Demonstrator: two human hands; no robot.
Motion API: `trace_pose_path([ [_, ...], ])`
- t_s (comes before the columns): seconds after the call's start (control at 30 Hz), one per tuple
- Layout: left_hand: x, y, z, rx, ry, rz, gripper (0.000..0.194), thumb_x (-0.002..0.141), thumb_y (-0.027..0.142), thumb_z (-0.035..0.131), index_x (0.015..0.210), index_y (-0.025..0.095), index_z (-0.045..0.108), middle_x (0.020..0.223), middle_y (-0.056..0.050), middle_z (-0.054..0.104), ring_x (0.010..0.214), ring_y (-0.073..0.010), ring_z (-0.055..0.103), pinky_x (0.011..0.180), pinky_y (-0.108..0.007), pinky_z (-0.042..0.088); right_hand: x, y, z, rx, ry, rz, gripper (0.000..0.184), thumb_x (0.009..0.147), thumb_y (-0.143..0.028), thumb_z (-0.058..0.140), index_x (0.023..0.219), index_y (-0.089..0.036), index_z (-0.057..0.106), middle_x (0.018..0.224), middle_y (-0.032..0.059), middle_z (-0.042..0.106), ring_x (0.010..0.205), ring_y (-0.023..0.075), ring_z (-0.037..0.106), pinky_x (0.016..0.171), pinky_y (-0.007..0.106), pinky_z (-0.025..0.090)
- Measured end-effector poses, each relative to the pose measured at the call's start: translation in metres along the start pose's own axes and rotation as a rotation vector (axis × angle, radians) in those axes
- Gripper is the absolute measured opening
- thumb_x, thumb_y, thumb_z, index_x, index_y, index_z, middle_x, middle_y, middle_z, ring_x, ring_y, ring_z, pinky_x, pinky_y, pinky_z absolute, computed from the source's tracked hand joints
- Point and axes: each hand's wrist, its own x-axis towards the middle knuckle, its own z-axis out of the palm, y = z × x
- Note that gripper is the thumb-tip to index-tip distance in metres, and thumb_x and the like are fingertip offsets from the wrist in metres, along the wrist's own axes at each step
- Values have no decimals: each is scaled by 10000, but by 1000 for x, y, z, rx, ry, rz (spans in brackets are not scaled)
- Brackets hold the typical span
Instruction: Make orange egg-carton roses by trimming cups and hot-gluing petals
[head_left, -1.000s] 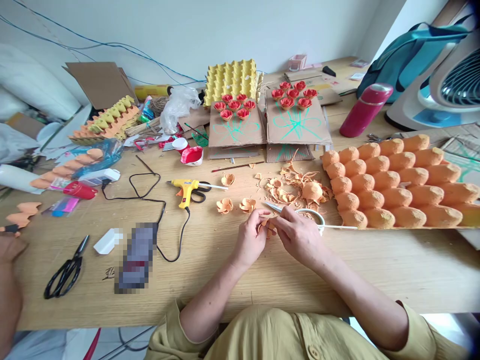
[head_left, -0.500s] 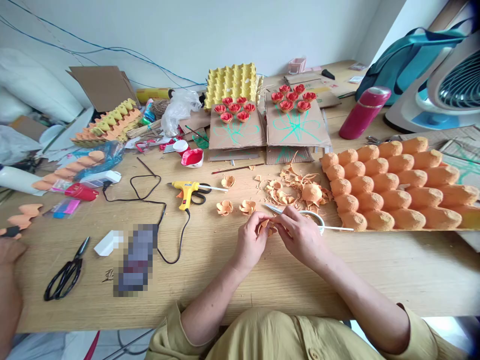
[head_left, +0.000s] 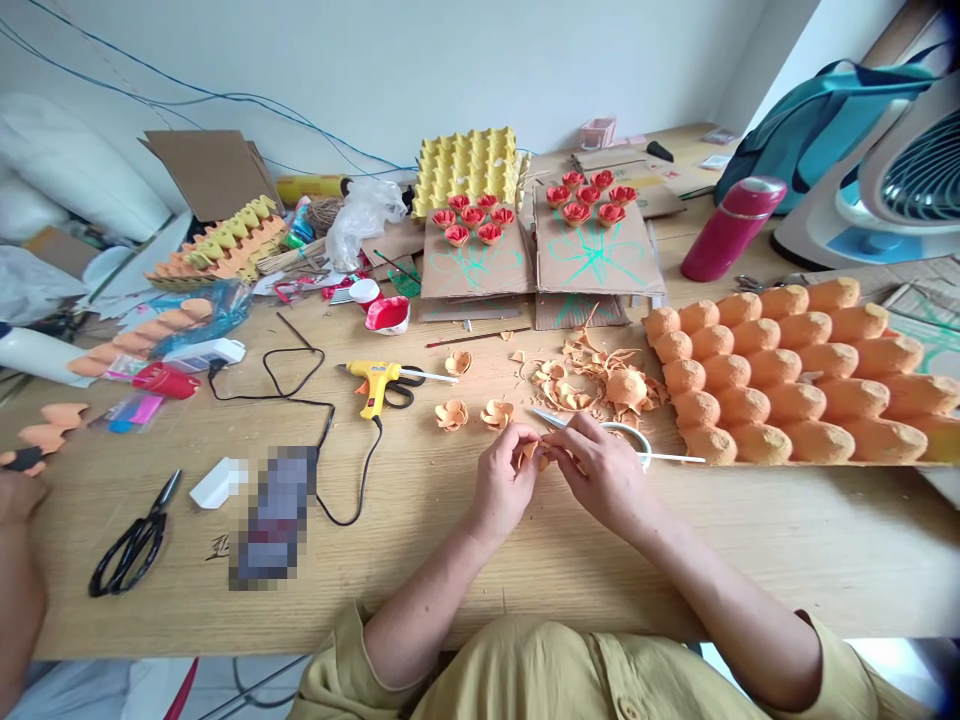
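Between my two hands is a small orange egg-carton flower (head_left: 529,456), mostly covered by fingers. My left hand (head_left: 507,472) is closed around its left side. My right hand (head_left: 600,468) pinches at its right edge; the fingertips are partly hidden. White-handled scissors (head_left: 636,436) lie under and beyond my right hand, blades pointing left. Just past my left hand sit cut orange flower cups, one (head_left: 497,413) close by, another (head_left: 451,415) to its left and a third (head_left: 458,362) farther back. Orange scraps (head_left: 577,375) are scattered beyond the scissors.
An orange egg tray (head_left: 795,380) stands at right. A yellow glue gun (head_left: 379,385) with a cord lies left of centre, black-handled scissors (head_left: 135,545) farther left. Cardboard with red flowers (head_left: 480,270) stands behind. Another person's arm (head_left: 19,580) rests at the left edge.
The view has shifted very slightly. My hands stay together on the orange flower cup, with only tiny finger movement.
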Motion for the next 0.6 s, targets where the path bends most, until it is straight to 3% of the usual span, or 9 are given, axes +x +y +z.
trace_pose_path([
  [0.27, -1, -3, 3, -16, 0, 2, 99, 901, 100, 550, 868, 194, 549, 709, 34, 600, 602, -89, 569, 594, -183, 440, -3, -2, -2, -208, 30, -150, 312, 1022, -191, 432, 898, -178, 718, 798, 59, 567, 650, 171, 511, 617, 292, 347],
  [0.47, -2, -2, 2, -12, 39, 17, 33, 955, 197, 542, 924, 195, 554, 777, 6, 622, 650, -105, 577, 643, -208, 465, -1, -3, -1, 23, 52, -10, 230, 1024, -259, 487, 1016, -178, 703, 873, 48, 591, 671, 141, 551, 606, 252, 383],
  [0.6, -2, -4, 4, -30, 17, -10, 19, 955, 189, 535, 958, 201, 551, 802, 2, 640, 676, -110, 602, 655, -206, 473, -1, -2, -1, -7, 47, -24, 238, 1017, -228, 477, 992, -189, 709, 842, 39, 567, 659, 144, 539, 588, 255, 362],
])
